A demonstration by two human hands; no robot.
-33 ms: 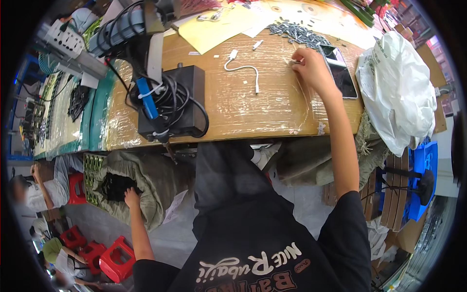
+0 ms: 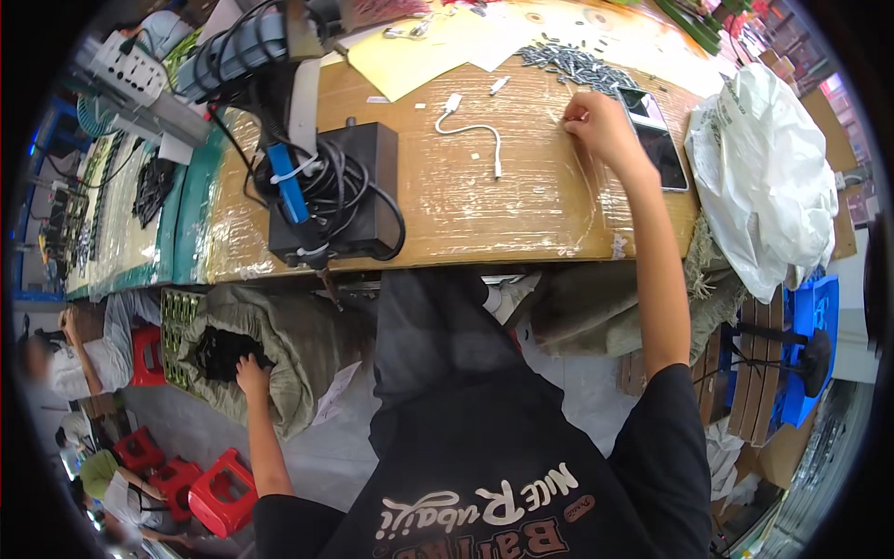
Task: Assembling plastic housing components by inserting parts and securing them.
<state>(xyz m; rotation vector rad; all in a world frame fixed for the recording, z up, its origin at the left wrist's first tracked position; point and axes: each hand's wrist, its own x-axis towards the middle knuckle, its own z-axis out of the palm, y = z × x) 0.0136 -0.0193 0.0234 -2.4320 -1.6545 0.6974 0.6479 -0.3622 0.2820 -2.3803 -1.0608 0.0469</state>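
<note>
The right hand (image 2: 601, 126) rests on the counter (image 2: 521, 205), its grip pressed together on what looks like 1 small metal piece, too small to be sure, at 7 o'clock from the heap of grey metal parts (image 2: 577, 65). A phone (image 2: 656, 140) lies just beside it at 3 o'clock. The left hand (image 2: 251, 373) reaches down into an open sack (image 2: 279, 345) of dark parts on the floor; whether its grip is spread or shut I cannot tell. This looks like the picking step, 2 supplies at once; bringing both pieces together calls for a careful lift.
</note>
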